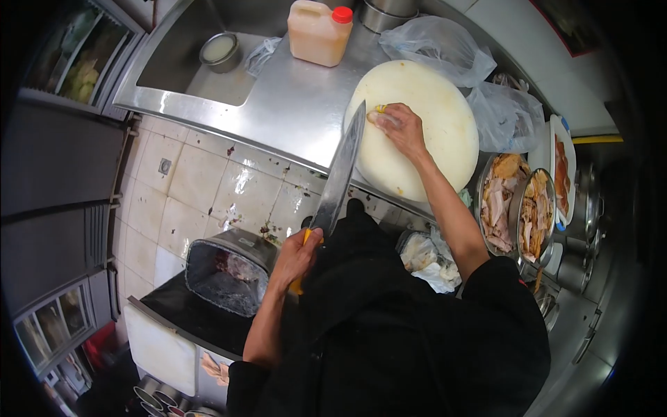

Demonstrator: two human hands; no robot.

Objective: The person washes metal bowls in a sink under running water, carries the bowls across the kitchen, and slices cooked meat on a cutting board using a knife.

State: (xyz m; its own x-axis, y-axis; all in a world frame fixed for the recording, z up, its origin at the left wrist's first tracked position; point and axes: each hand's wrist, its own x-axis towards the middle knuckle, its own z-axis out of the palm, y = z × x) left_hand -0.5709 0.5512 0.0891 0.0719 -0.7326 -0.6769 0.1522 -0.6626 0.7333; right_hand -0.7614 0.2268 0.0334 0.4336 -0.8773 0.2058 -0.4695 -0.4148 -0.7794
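Observation:
My left hand point(295, 258) is closed around the yellow handle of a large knife point(340, 170). Its long wide blade points up and away, with the tip at the left edge of a round white cutting board point(438, 160). Over the board, my right hand point(401, 128) has its fingers bent together. Something small, yellow and whitish shows at those fingertips; its kind I cannot make out. A few small scraps lie on the board.
A jug with a red cap point(319, 35) stands on the steel counter point(278, 104), beside a sink. Plastic bags point(445, 52) lie behind the board. Bowls of cut meat point(504, 201) stand at right. A bin point(229, 274) stands below left, near scraps on the tiled floor point(198, 177).

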